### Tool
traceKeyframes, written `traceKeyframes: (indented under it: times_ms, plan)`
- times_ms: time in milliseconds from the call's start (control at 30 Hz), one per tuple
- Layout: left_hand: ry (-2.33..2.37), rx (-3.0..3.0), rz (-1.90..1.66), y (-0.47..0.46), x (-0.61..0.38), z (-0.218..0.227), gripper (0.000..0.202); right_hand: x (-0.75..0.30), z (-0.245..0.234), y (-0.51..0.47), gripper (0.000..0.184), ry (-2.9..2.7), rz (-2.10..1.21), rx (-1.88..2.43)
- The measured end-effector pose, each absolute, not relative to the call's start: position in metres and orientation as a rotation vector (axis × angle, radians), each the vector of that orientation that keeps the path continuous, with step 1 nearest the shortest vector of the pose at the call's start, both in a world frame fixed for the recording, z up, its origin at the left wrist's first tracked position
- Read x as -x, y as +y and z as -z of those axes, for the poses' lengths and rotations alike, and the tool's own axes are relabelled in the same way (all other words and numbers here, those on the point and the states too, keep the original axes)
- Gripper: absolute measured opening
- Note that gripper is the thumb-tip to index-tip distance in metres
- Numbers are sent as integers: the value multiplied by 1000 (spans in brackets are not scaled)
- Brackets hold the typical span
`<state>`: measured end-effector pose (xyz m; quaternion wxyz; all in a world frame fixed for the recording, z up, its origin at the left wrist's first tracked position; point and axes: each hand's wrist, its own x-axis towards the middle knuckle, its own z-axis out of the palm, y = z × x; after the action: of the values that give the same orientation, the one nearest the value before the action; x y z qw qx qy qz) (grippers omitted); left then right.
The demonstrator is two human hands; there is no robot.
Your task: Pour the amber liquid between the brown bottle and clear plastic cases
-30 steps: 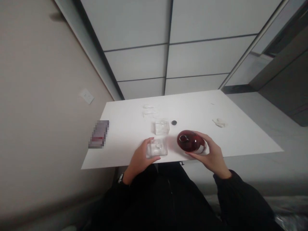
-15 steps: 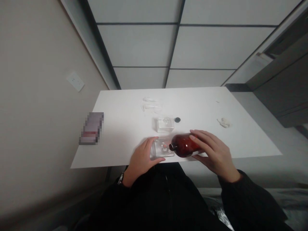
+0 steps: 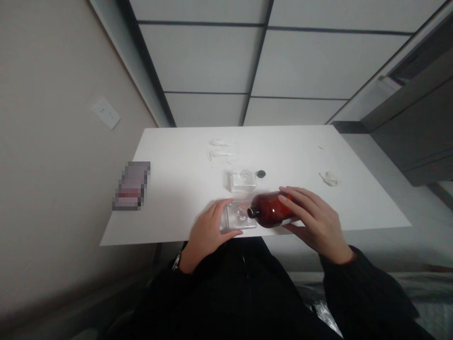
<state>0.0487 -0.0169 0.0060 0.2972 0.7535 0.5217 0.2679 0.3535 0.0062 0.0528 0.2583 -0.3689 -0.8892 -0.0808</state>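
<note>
Tilting on its side, an amber glass bottle (image 3: pixel 272 210) is firmly grasped by the right grip (image 3: pixel 315 223), its neck angled left toward a clear square glass container (image 3: pixel 238 216), which is clasped by the left grip (image 3: pixel 207 233) near the white desk's (image 3: pixel 283 156) near edge, seemingly steadied there.

Left hand (image 3: pixel 207 231) cupped palm-down, right hand (image 3: pixel 318 222) curved (thumb low), wrists angled inward

plain office-like room: white table (image 3: pixel 177 189), wall socket plate (image 3: pixel 105 114), grey panelled wall (image 3: pixel 212 56) beyond.
</note>
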Motion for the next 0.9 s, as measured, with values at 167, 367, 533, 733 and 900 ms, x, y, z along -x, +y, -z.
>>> traceKeyframes:
  times_ms: [167,367,533,733,900]
  plan:
    - [1386,-2009,-706,-17,-49,-7,78,-353,-57,6,83,-2418,243,982]
    - [1379,-2006,-715,-17,-48,-5,78,-353,-59,6,83,-2430,256,977]
    - [1388,-2003,-721,-17,-48,-4,79,-354,-60,6,83,-2437,255,991]
    - [1381,-2016,-713,-17,-48,-4,78,-353,-65,7,86,-2449,297,974]
    - [1393,-2013,-701,-17,-49,-5,78,-351,-67,7,86,-2461,305,965]
